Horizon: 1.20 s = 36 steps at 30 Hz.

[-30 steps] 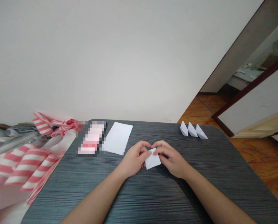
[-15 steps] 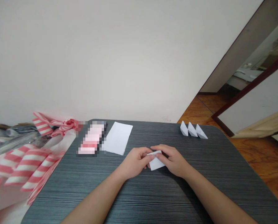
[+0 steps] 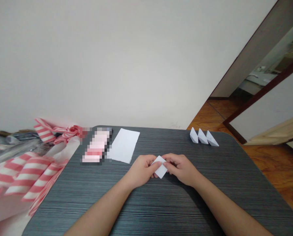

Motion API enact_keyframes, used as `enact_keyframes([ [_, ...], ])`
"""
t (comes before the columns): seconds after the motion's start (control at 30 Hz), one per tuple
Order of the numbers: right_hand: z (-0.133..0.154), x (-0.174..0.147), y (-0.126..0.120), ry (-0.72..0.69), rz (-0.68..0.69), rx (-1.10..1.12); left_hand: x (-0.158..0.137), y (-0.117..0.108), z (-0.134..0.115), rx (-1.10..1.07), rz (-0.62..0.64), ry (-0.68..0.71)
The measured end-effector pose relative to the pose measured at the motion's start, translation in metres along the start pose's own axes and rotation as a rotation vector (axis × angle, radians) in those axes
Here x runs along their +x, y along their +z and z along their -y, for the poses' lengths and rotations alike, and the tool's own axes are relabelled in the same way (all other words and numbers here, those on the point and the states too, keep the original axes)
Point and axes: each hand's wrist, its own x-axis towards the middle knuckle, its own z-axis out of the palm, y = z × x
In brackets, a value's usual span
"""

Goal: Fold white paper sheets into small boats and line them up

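Note:
A small white folded paper [image 3: 160,170], diamond-shaped from here, is held between both hands just above the dark wood-grain table [image 3: 156,209]. My left hand [image 3: 142,171] pinches its left side, thumb on top and fingers beneath. On the right side, my right hand [image 3: 181,167] grips the paper between thumb and fingers, the thumb tip close to the other thumb. Part of the paper's edges is hidden by the fingers. Three white folded paper shapes [image 3: 203,137] stand in a row at the table's far right.
Beyond my left hand lies a stack of white paper sheets [image 3: 125,145], with a pixelated flat object [image 3: 96,146] beside it. Red-and-white striped cloth [image 3: 30,173] is heaped left of the table. A pale wall [image 3: 126,65] rises behind; wooden floor [image 3: 271,164] shows at right.
The folded paper has turned and now looks like a diamond with a corner pointing toward me. My right hand has shifted its hold slightly; the left hand has stayed nearly still.

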Motion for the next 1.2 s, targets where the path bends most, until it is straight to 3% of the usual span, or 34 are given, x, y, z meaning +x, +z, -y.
enact_keyframes([
  [0.17,-0.0003,-0.0019,-0.0014,-0.049,-0.014,0.035,0.0010,-0.0023,0.0018,-0.001,-0.011,0.006],
  [0.43,0.0005,-0.0016,-0.0059,-0.299,0.007,0.026,0.0026,-0.0032,0.0009,-0.081,-0.029,-0.009],
  [1.2,-0.0003,0.0004,-0.0045,-0.255,-0.034,-0.034,0.0017,-0.0027,0.0008,-0.044,-0.015,0.012],
])
